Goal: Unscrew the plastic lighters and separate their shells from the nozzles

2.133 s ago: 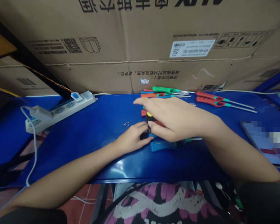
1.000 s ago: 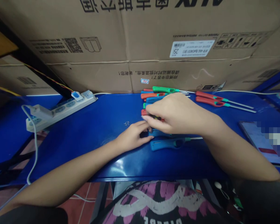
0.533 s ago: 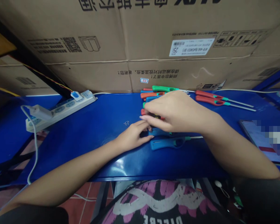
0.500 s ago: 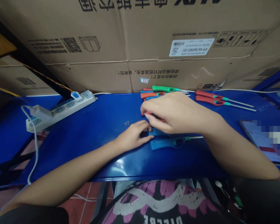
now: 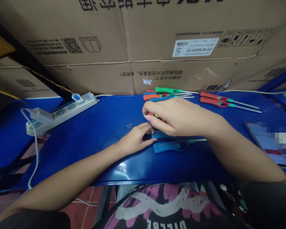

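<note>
Grips a screwdriver (image 5: 156,115) in the right hand (image 5: 178,117), with fingers curled shut around it and thumb pressed up against them; can see only a bit of yellow and black, and cannot make out the tip. Brackets the butt end of a blue gas lighter (image 5: 161,135) between thumb and fingertips of the left hand (image 5: 135,138), just on the near side of the right. Has a second blue lighter (image 5: 165,147) lying nearer still on the blue bench (image 5: 97,127), with metal barrel pointing right. Has some tiny silvery pieces (image 5: 129,126) near the left fingers, too small to identify.

Beyond the right hand, sees a green lighter (image 5: 168,90) and an orange lighter (image 5: 160,96) close together, then two red lighters (image 5: 211,102) further right. Has a power strip (image 5: 62,113) with plugs off to the left, and a flat screen device (image 5: 262,136), partly pixelated, at far right.

Faces a big cardboard box (image 5: 97,78), printed upside down. Reads on it 师傅您辛苦了! and 请在搬运时对我温柔些,谢谢您! Reads 25 on the white label (image 5: 195,47), plus a model code, seemingly KFR-46G/BpR3AES1(B1). Makes out red digits, perhaps 32, on a small sticker (image 5: 147,82). Cannot read the large black characters (image 5: 143,3), cut off at the top.
</note>
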`<move>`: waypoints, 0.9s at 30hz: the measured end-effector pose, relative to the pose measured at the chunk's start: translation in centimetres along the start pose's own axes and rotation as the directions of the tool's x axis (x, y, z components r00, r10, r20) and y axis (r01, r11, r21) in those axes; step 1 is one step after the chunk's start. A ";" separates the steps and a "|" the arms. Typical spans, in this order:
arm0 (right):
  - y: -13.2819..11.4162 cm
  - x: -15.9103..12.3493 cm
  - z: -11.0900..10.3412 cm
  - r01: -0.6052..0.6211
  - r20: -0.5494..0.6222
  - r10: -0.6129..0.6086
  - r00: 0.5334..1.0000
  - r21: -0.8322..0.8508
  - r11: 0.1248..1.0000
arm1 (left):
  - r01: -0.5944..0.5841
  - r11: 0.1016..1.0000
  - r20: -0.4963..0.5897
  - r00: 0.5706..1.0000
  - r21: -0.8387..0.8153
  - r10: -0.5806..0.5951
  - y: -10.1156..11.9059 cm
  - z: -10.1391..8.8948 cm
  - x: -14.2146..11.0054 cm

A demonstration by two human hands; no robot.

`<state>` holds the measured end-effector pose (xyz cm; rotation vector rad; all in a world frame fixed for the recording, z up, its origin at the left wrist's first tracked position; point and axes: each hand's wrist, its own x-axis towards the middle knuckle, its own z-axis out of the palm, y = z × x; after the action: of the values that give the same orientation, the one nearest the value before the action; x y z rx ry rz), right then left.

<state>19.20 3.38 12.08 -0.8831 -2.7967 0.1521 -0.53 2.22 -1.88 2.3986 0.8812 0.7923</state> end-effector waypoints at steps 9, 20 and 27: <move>-0.4 -0.4 -0.6 0.017 0.025 -0.016 1.000 -0.035 0.999 | 0.009 1.000 0.013 1.000 0.009 -0.009 0.1 -0.1 0.0; 0.0 -0.5 -0.3 0.067 0.009 -0.067 0.998 -0.043 0.997 | 0.035 0.999 0.033 0.999 0.009 -0.035 0.3 -0.2 0.1; -0.1 -0.4 -0.6 0.028 0.023 -0.027 0.999 -0.033 0.999 | 0.009 1.000 0.012 1.000 0.010 -0.009 0.2 -0.1 0.1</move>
<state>19.63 3.07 12.61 -0.8551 -2.8386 0.1114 -0.48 2.18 -1.70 2.4043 0.8929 0.7708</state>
